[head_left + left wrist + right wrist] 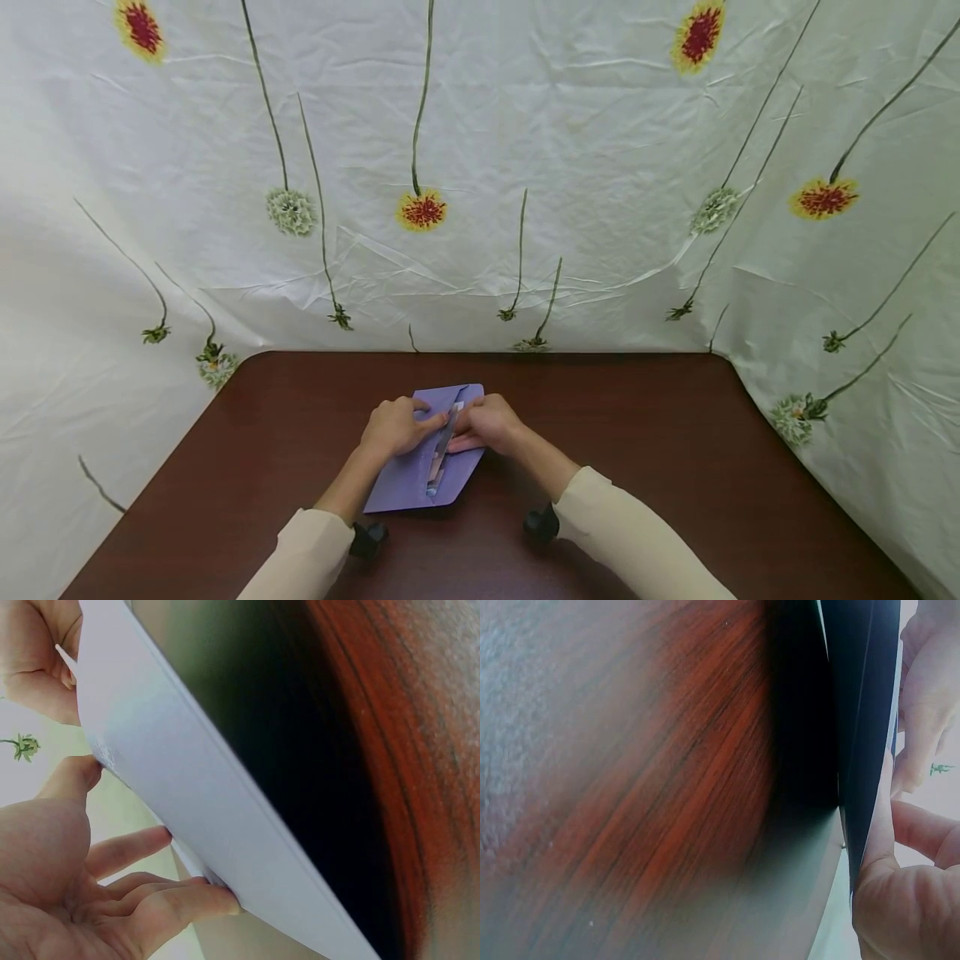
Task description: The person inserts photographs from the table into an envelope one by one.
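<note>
A purple envelope (401,490) lies tilted at mid-table in the head view, its long opening gaping. Inside the slit shows a narrow strip of printed paper (436,475); its kind cannot be made out. My left hand (393,427) holds the envelope's left part, thumb at the lip of the opening. On the opposite side my right hand (491,423) grips the envelope by the opening, with some fingers hidden at the slit. In the left wrist view the envelope (187,780) appears pale and edge-on, raised off the tabletop. The right wrist view shows its dark side (862,712).
A dark reddish-brown wooden table (637,467) lies beneath the hands. White cloth with printed flowers (480,125) hangs behind it and along both sides. Dark wrist devices (542,525) sit under both cuffs, near the tabletop.
</note>
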Demonstrator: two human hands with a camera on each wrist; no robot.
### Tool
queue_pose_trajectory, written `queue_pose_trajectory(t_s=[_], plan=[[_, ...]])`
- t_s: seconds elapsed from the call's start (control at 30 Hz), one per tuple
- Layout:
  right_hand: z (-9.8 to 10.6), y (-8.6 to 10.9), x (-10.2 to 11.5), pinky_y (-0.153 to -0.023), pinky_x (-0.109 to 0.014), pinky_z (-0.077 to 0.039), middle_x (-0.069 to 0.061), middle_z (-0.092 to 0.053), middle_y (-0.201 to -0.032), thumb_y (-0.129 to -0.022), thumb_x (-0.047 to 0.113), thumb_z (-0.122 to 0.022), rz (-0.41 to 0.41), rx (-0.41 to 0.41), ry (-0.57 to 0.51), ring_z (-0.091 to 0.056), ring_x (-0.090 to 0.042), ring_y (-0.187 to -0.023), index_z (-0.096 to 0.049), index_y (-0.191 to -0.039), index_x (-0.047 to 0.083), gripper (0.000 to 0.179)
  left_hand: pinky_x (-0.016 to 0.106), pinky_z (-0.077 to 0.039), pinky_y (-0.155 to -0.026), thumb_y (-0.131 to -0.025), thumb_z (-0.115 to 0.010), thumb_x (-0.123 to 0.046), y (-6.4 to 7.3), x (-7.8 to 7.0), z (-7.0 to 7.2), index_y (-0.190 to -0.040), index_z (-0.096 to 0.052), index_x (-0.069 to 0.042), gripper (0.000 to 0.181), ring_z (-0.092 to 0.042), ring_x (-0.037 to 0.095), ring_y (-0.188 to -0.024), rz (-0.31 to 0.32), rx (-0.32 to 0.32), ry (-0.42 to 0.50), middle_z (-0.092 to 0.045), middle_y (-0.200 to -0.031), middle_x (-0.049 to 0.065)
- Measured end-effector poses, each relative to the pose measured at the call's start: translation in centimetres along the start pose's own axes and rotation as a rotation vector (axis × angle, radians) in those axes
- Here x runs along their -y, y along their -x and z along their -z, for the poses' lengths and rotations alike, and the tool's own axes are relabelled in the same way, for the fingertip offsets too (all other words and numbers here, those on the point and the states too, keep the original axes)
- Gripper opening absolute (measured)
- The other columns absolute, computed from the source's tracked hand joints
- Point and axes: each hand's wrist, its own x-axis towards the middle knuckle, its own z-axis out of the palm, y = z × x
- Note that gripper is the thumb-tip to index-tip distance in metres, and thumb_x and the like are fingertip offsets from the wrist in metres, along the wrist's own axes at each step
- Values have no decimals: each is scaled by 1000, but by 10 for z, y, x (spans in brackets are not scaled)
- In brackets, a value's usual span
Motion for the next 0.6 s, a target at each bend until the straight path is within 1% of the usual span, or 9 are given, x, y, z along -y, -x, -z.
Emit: queue_pose_trajectory(t_s=[0.17,0.37,0.47,0.6], plan=[[-2,1,-2,-69,-35,-62,-15,-68,-78,-86,-12,-58,5,-19,8,-72,-20,-61,-61,-98,-9,12,53,-55,-86,-92,-68,-47,1,-2,1,-121,-74,-4,52,-66,46,-112,3,-2,-2,-70,-123,25],[0,3,-2,-71,-37,-62,-16,-69,-79,-87,-11,-58,10,-3,5,-73,-22,-63,-60,-104,-12,16,53,-55,-87,-93,-68,-48,1,-2,0,-122,-74,-5,52,-66,46,-113,10,1,-13,-69,-124,25],[5,6,1,-71,-38,-62,-17,-68,-81,-90,-8,-57,17,17,20,-73,-22,-65,-60,-108,-16,19,53,-56,-86,-93,-68,-48,0,-2,0,-122,-74,-5,53,-66,46,-112,8,-1,-18,-69,-124,25],[17,11,8,-72,-40,-62,-17,-67,-81,-94,-5,-55,33,33,44,-72,-22,-66,-60,-113,-20,25,52,-56,-82,-92,-67,-51,0,-1,-2,-123,-73,-5,55,-67,45,-109,12,-11,-34,-69,-124,25]])
